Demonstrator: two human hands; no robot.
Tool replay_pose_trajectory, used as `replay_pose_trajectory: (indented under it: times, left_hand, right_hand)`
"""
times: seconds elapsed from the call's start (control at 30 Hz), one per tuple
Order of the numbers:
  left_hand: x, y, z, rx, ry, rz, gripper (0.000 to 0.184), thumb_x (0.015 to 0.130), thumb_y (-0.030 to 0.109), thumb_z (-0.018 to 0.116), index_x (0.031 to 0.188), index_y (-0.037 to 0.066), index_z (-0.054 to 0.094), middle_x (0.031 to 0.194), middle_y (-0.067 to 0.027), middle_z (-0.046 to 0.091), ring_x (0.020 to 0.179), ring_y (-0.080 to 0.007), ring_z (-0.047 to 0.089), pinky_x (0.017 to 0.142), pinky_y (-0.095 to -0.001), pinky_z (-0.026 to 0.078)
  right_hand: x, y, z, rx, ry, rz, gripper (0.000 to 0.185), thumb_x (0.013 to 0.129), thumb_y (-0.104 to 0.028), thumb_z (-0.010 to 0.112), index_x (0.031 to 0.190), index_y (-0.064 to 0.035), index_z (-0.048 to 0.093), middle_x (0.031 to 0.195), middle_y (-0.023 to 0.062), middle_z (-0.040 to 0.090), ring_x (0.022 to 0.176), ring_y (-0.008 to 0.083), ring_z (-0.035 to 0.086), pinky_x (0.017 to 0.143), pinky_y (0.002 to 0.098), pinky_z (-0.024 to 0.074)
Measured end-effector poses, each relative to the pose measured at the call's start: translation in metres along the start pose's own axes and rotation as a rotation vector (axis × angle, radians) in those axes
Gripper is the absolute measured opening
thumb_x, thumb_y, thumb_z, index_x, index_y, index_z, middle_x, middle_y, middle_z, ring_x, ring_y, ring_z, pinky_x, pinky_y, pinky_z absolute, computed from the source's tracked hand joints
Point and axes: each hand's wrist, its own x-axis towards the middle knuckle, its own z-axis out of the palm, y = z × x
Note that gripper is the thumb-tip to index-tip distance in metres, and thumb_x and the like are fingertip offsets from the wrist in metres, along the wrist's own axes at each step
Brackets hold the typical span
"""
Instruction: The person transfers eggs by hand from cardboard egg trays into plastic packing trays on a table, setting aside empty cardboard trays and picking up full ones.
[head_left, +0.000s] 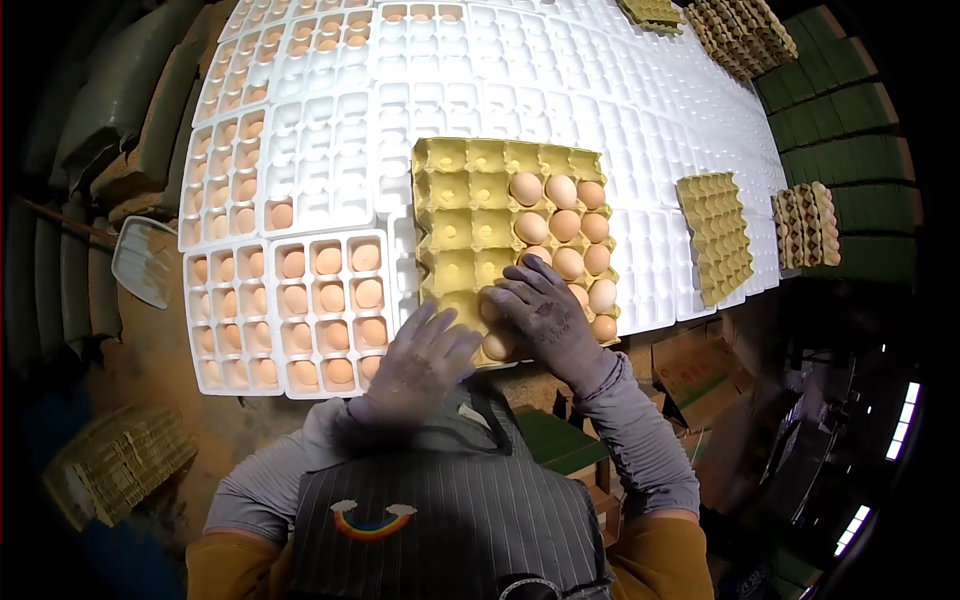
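Observation:
A yellow pulp egg tray (450,235) lies on the white trays in front of me, its right-hand columns holding brown eggs (565,225) and its left-hand cups bare. My right hand (550,315), in a greyish glove, is over the near part of this tray, its fingers curled over an egg (490,308) partly hidden beneath them. Just in front lies another egg (497,346). My left hand (422,365), gloved too and blurred by motion, is at the tray's near left corner with fingers apart and nothing visible in them.
White foam trays (330,160) cover the table, with eggs in those at the left. A yellow pulp tray (715,235) lies at the right, near stacked pulp trays (805,225). Dark sacks (120,100), a white scoop-like object (145,262) and a cardboard box (700,375) surround the table.

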Motion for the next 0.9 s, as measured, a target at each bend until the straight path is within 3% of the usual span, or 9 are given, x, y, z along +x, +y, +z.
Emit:
replay_pose_trajectory:
  times: [0.1,0.17,0.3,0.4,0.5,0.63,0.73,0.83,0.9]
  left_hand:
    - [0.003,-0.009,-0.014,-0.257,-0.112,-0.127,0.037,0.089,0.023,0.076,0.119,0.004,0.066,0.119,-0.0113,0.066,0.124,-0.0300,0.058,0.116,-0.0495,0.038]
    - [0.011,0.003,-0.043,-1.087,0.062,-0.815,0.032,0.097,0.023,0.066,0.118,-0.001,0.064,0.116,-0.0134,0.065,0.115,-0.0256,0.063,0.101,-0.0389,0.052]
    - [0.060,-0.033,-0.055,-1.671,0.349,-0.948,0.037,0.106,0.036,0.054,0.113,0.000,0.060,0.101,-0.0080,0.062,0.095,-0.0164,0.063,0.077,-0.0300,0.055]
    - [0.132,-0.048,-0.038,-0.464,0.152,-0.329,0.028,0.099,0.023,0.064,0.114,0.000,0.066,0.104,-0.0076,0.063,0.090,-0.0144,0.063,0.078,-0.0269,0.053]
    - [0.191,-0.039,-0.010,0.023,0.074,-0.382,0.040,0.093,0.028,0.072,0.124,0.003,0.064,0.125,-0.0145,0.062,0.111,-0.0277,0.066,0.094,-0.0379,0.053]
    - [0.202,-0.050,0.019,0.124,-0.068,-0.335,0.047,0.091,0.031,0.074,0.128,0.004,0.061,0.128,-0.0163,0.063,0.113,-0.0341,0.065,0.095,-0.0413,0.053]
    - [0.191,-0.048,-0.008,-0.718,0.064,-0.611,0.034,0.095,0.017,0.064,0.123,-0.001,0.061,0.112,-0.0137,0.066,0.102,-0.0252,0.067,0.090,-0.0362,0.053]
    - [0.181,-0.038,-0.036,-1.129,-0.083,-0.846,0.035,0.095,0.017,0.065,0.127,0.003,0.062,0.116,-0.0078,0.063,0.107,-0.0194,0.064,0.094,-0.0297,0.052]
    - [0.176,-0.022,-0.020,-0.454,-0.125,-0.506,0.037,0.094,0.019,0.067,0.129,0.013,0.061,0.136,-0.0148,0.051,0.113,-0.0252,0.061,0.095,-0.0372,0.054]
  right_hand:
    - [-0.003,0.010,-0.028,0.597,0.013,0.348,0.038,0.083,-0.016,0.074,0.119,-0.0065,0.065,0.109,0.0100,0.065,0.112,0.0288,0.061,0.102,0.0432,0.0476]
    - [-0.009,0.026,-0.040,1.090,0.118,0.535,0.031,0.087,-0.023,0.073,0.112,-0.0063,0.067,0.106,0.0096,0.064,0.097,0.0250,0.065,0.088,0.0319,0.0528]
    - [0.001,-0.004,-0.040,0.249,-0.432,0.183,0.022,0.089,-0.029,0.070,0.093,-0.0082,0.063,0.097,0.0093,0.061,0.090,0.0247,0.067,0.070,0.0420,0.0534]
    - [-0.020,-0.013,0.015,-0.094,-0.293,-0.034,0.025,0.082,-0.031,0.075,0.086,-0.0116,0.060,0.086,0.0068,0.059,0.075,0.0232,0.066,0.061,0.0396,0.0525]
    - [-0.016,-0.005,-0.009,0.026,-0.367,0.002,0.026,0.079,-0.030,0.077,0.086,-0.0103,0.061,0.086,0.0080,0.059,0.074,0.0247,0.065,0.061,0.0418,0.0521]
    - [-0.008,0.049,-0.054,0.774,-0.540,0.290,0.032,0.087,-0.024,0.072,0.109,-0.0016,0.062,0.103,0.0098,0.063,0.094,0.0230,0.067,0.074,0.0397,0.0554]
    - [0.002,0.096,-0.084,1.924,-0.347,0.731,0.048,0.087,-0.008,0.069,0.132,-0.0061,0.053,0.121,0.0163,0.061,0.099,0.0231,0.068,0.080,0.0323,0.0594]
    - [0.026,0.141,-0.080,1.331,-0.166,0.494,0.029,0.085,-0.010,0.071,0.113,-0.0067,0.063,0.134,0.0141,0.054,0.105,0.0279,0.067,0.082,0.0371,0.0570]
    - [0.053,0.149,-0.078,0.545,-0.127,0.491,0.026,0.088,-0.027,0.074,0.098,-0.0041,0.069,0.128,0.0118,0.057,0.112,0.0321,0.062,0.087,0.0427,0.0547]
